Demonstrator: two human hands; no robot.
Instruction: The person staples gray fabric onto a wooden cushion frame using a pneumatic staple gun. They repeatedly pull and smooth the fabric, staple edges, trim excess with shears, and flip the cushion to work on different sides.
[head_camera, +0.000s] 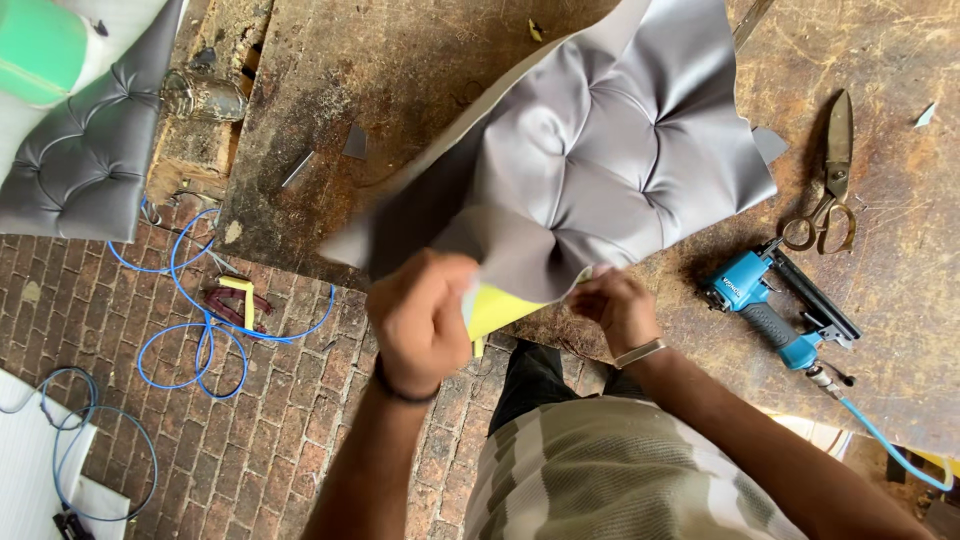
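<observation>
Two hands work the near edge of a grey tufted panel (610, 150) that lies tilted over the front edge of the worn wooden surface (400, 70). I see my left hand (420, 315) with its grip closed on the panel's lower corner, pulling the grey cover down over a yellow foam layer (500, 308) that peeks out beneath. My right hand (618, 305) pinches the same edge just beside it, fingers together on the fold, likely to keep the cover taut while the other hand draws it; the fingertips are partly hidden, so I can't be sure how much material they hold. To the right of the panel lie old scissors (832, 180) and, nearer me, a blue pneumatic stapler (775, 305) with its hose trailing off, both within easy reach. Far left of the panel a second tufted cushion (85, 150) leans off the surface, and blue hose (200, 320) loops on the brick floor (280, 440) below.
</observation>
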